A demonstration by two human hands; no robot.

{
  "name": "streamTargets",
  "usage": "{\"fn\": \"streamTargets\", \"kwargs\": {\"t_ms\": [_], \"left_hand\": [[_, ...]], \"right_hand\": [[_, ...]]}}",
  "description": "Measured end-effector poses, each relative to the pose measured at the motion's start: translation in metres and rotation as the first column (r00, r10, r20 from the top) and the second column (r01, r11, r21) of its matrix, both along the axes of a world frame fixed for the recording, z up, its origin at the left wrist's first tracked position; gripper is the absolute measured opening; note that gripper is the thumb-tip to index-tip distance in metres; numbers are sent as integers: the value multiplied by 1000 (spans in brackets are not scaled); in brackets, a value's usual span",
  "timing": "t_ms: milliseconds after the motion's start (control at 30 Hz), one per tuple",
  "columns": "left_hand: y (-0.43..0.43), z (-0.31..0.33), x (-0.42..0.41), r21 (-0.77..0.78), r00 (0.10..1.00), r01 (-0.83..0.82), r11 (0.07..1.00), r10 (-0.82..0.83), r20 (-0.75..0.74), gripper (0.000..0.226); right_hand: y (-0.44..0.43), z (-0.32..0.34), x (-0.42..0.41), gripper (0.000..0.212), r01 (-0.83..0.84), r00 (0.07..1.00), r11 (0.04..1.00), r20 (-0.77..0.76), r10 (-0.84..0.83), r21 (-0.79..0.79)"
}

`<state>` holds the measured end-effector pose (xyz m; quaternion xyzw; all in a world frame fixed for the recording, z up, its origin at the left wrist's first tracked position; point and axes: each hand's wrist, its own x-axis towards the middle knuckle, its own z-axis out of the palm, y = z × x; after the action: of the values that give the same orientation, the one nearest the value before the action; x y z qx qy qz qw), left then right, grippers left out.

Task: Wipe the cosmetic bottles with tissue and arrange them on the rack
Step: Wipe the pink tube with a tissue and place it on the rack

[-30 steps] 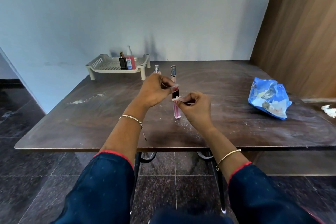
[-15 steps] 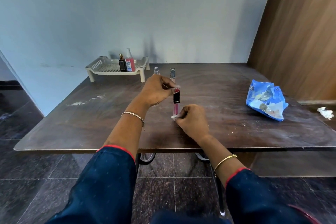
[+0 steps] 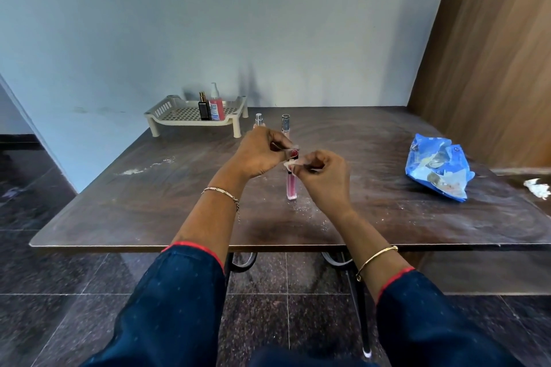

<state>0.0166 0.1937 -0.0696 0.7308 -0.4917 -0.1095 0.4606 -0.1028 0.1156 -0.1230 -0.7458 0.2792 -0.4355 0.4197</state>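
Observation:
A slim pink tube bottle (image 3: 291, 186) stands upright on the brown table (image 3: 185, 188). My left hand (image 3: 259, 152) pinches its top. My right hand (image 3: 323, 176) presses a small white tissue (image 3: 289, 162) against the upper part of the tube. Behind my hands stand two more small bottles: a clear-capped one (image 3: 258, 120) and a silver-capped one (image 3: 286, 123). A cream rack (image 3: 179, 113) at the table's back holds a black bottle (image 3: 204, 107) and a pink pump bottle (image 3: 216, 104).
A crumpled blue packet (image 3: 438, 168) lies on the right of the table. A white tissue scrap (image 3: 538, 188) sits at the far right edge. White powder smears (image 3: 134, 170) mark the left side. A wooden panel rises at the right.
My right hand slid down the pink tube to its base with the tissue, then came back up near its top. My left hand kept hold of the top.

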Motion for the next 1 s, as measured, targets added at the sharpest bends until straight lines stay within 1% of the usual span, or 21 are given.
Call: {"fn": "streamTargets", "kwargs": {"t_ms": [133, 233, 300, 367, 433, 533, 667, 767, 800, 833, 900, 967, 1000], "left_hand": [[1, -2, 0, -10, 1000, -1, 1000, 1, -14, 12], [2, -3, -1, -8, 1000, 3, 1000, -3, -11, 8], [3, -3, -2, -4, 1000, 3, 1000, -3, 1, 9], [3, -3, -1, 0, 1000, 14, 1000, -14, 16, 9], [3, -3, -1, -4, 999, 44, 999, -44, 30, 10], [5, -1, 2, -11, 993, 110, 994, -110, 49, 14], [7, -4, 4, -30, 986, 164, 986, -163, 35, 18], [9, -8, 1, -33, 985, 169, 985, -168, 23, 19], [10, -10, 1, -27, 987, 156, 987, -155, 40, 21], [11, -12, 1, -16, 988, 125, 992, -123, 94, 25], [13, -16, -1, 12, 960, 7, 1000, -10, 281, 32], [16, -18, -7, -8, 881, -121, 993, 111, 460, 35], [16, -19, -10, -40, 835, -164, 986, 160, 526, 34]], "right_hand": [[-1, -20, -2, 16, -36, 986, 999, -162, 40, 30], [-1, -29, -4, 16, -46, 963, 998, -266, 35, -34], [-1, -28, -7, 17, -67, 952, 995, -304, 41, -77], [0, -24, -9, 17, -96, 945, 994, -319, 74, -55], [-1, -21, -10, 18, -101, 956, 994, -273, 106, 34], [-2, -16, -12, 21, -73, 986, 979, -136, 100, 190], [-3, -16, -19, 18, -64, 996, 970, -42, 76, 234], [-5, -18, -24, 15, -38, 999, 967, 12, 36, 253], [-5, -17, -25, 16, -29, 999, 966, 26, 23, 258], [-6, -16, -26, 17, -25, 999, 964, 46, 13, 264], [-5, -13, -27, 17, -36, 995, 960, 97, 10, 276], [-5, -9, -28, 15, -60, 989, 958, 147, 19, 279], [-5, -7, -27, 14, -68, 985, 960, 170, 21, 273]]}}
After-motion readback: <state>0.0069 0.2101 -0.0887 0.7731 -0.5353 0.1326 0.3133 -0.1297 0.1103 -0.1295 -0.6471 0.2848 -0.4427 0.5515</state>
